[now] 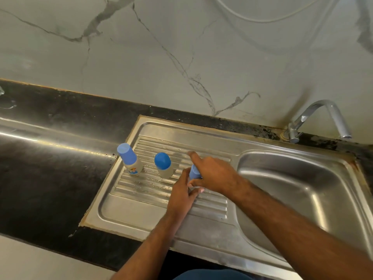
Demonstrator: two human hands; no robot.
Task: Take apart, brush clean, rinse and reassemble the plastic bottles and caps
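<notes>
The third bottle (pixel 194 173) stands on the ribbed draining board (pixel 141 201), mostly hidden by your two hands. Only its blue cap shows. Your right hand (pixel 212 174) wraps around the cap from above, with your pointing finger sticking straight out. Your left hand (pixel 182 194) curls around the lower part of the bottle, though you cannot see the bottle's body there. Two more bottles stand to the left. One with a flat cap (pixel 129 159) sits at the board's edge. One with a round cap (pixel 163 165) stands near your hands. The sink bowl (pixel 292 188) and the tap (pixel 321 120) are on the right.
</notes>
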